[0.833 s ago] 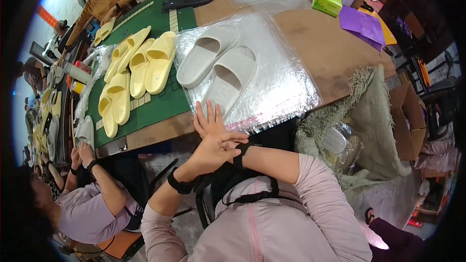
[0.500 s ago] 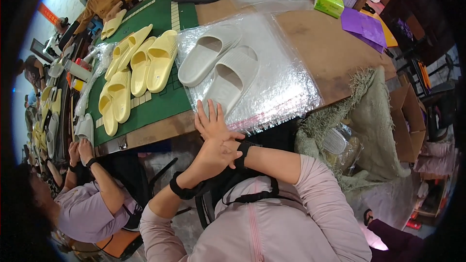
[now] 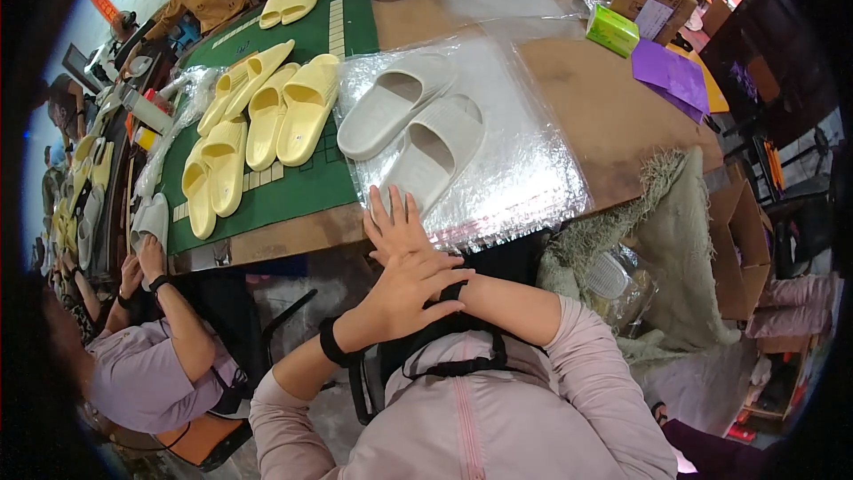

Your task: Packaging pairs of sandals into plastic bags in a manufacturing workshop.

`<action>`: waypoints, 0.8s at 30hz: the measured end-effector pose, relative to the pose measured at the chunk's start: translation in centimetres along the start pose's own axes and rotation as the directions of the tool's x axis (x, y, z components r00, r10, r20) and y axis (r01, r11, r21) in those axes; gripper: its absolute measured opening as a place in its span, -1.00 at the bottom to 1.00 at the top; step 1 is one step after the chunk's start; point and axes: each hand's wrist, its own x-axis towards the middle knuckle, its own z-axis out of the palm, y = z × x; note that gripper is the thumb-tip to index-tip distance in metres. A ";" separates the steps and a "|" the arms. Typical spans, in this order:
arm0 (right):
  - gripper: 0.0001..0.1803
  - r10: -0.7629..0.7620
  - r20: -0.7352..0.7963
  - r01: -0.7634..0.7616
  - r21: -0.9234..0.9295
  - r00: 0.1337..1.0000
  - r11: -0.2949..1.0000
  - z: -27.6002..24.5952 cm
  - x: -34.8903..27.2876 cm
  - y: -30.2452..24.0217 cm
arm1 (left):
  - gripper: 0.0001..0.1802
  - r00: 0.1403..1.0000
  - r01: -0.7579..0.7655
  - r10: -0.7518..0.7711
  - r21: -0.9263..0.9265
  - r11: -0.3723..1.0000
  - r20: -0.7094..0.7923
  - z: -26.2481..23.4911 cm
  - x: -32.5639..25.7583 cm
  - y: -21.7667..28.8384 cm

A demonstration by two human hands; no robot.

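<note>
Nearest us, our left hand (image 3: pixel 409 289) lies over the right wrist, fingers loosely curled on the arm, holding no object. Our right hand (image 3: pixel 397 227) is flat, fingers spread and released, at the worktop's (image 3: pixel 613 116) near edge, its fingertips at the clear crinkled plastic bag (image 3: pixel 524 169). On that bag, just beyond, lie two white moulded foam slippers (image 3: pixel 413 129). Left of them, several yellow foam slippers (image 3: pixel 267 116) rest on a green cutting mat (image 3: pixel 302 187).
</note>
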 end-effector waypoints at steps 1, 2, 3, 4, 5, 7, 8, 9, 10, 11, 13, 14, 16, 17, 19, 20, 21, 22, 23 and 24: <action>-0.21 -0.004 0.000 0.004 -0.005 1.000 1.000 -0.2 -0.1 0.2 | -0.54 1.000 0.012 -0.011 -0.016 1.000 0.029 -0.1 0.0 -0.1; -0.29 -0.005 -0.024 0.006 0.054 1.000 0.999 -0.5 -0.1 0.3 | -0.54 0.998 0.024 -0.022 -0.032 0.999 0.058 -0.3 -0.1 -0.2; -0.37 -0.005 -0.049 0.011 0.113 0.999 0.994 -0.7 -0.3 0.5 | -0.54 0.999 0.022 -0.021 -0.030 0.999 0.050 -0.3 -0.2 -0.6; -0.37 -0.011 -0.050 0.017 0.107 0.999 0.994 -1.1 -0.5 0.8 | -0.54 0.999 0.034 -0.038 -0.126 0.991 -0.029 -0.3 -0.3 -1.3; -0.38 -0.027 -0.139 0.051 0.174 0.990 0.983 -1.4 -0.8 1.2 | -0.54 0.992 0.038 -0.063 -0.220 0.975 -0.106 -0.6 -0.4 -1.9; -0.41 -0.036 -0.306 0.121 0.263 0.951 0.957 -1.5 -1.2 2.3 | -0.56 0.926 0.110 -0.177 -0.209 0.972 -0.333 -1.5 -0.2 -2.6; -0.41 -0.040 -0.308 0.124 0.257 0.951 0.959 -1.6 -1.4 2.9 | -0.56 0.859 0.163 -0.245 -0.213 0.963 -0.449 -1.1 -0.4 -3.7; -0.43 -0.061 -0.296 0.149 0.285 0.953 0.947 -2.3 -1.5 3.7 | -0.56 0.859 0.153 -0.236 -0.212 0.965 -0.454 -0.8 -0.3 -4.6; -0.45 -0.088 -0.288 0.181 0.316 0.954 0.931 -3.1 -1.5 4.2 | -0.57 0.766 0.217 -0.314 -0.234 0.948 -0.561 -0.6 -0.5 -5.4; -0.53 -0.089 -0.322 0.211 0.369 0.943 0.905 -3.8 -1.5 4.7 | -0.59 0.653 0.274 -0.381 -0.265 0.925 -0.655 -0.4 -0.6 -6.3; -0.60 -0.077 -0.349 0.218 0.385 0.934 0.897 -4.2 -1.8 5.5 | -0.60 0.713 0.339 -0.327 -0.103 0.935 -0.621 0.7 -1.1 -8.7; -0.66 -0.062 -0.370 0.223 0.409 0.927 0.885 -4.4 -1.9 5.6 | -0.61 0.769 0.394 -0.292 0.062 0.917 -0.568 1.1 -1.5 -9.7; -0.75 0.036 -0.382 0.161 0.471 0.923 0.867 -5.5 -2.2 5.9 | -0.60 0.777 0.315 -0.301 -0.074 0.946 -0.552 0.7 -0.9 -9.4; -0.75 0.264 -0.364 -0.020 0.554 0.893 0.832 -6.1 -2.7 5.8 | -0.59 0.779 0.346 -0.332 -0.077 0.935 -0.532 0.5 -0.7 -9.1; -0.69 0.580 -0.281 -0.248 0.703 0.764 0.667 -6.4 -3.1 6.4 | -0.57 0.801 0.388 -0.369 -0.061 0.920 -0.470 -0.4 -0.4 -9.1; -0.69 0.586 -0.283 -0.253 0.701 0.760 0.667 -6.3 -2.8 6.9 | -0.57 0.806 0.382 -0.365 -0.061 0.922 -0.466 -1.0 0.1 -9.6; -0.68 0.635 -0.298 -0.293 0.696 0.713 0.656 -6.1 -2.7 7.2 | -0.57 0.785 0.374 -0.303 0.024 0.927 -0.541 -1.4 0.5 -9.9; -0.67 0.677 -0.315 -0.327 0.692 0.665 0.643 -6.0 -2.5 7.5 | -0.57 0.757 0.374 -0.234 0.111 0.921 -0.609 -1.9 1.0 -10.3; -0.62 0.713 -0.284 -0.355 0.714 0.641 0.603 -5.5 -2.4 7.7 | -0.57 0.758 0.346 -0.194 0.131 0.929 -0.623 -2.5 1.4 -10.7; -0.62 0.718 -0.281 -0.368 0.709 0.636 0.602 -5.1 -2.4 8.5 | -0.54 0.787 0.381 -0.217 0.178 0.907 -0.577 -3.1 2.1 -11.1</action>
